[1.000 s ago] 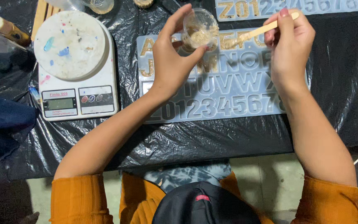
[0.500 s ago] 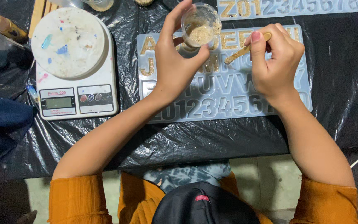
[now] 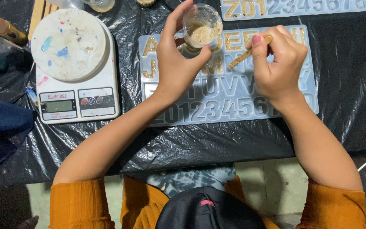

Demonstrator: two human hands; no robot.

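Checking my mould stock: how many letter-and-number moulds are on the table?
2. One pale blue mould lies under both hands; a second mould lies along the top edge, partly cut off. More may be outside the view.

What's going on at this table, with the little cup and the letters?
A person's left hand holds a small clear plastic cup of gold glittery mix above a pale translucent letter-and-number mould. The right hand holds a wooden stick over it. Several top-row letters are already gold. A white kitchen scale sits alongside.
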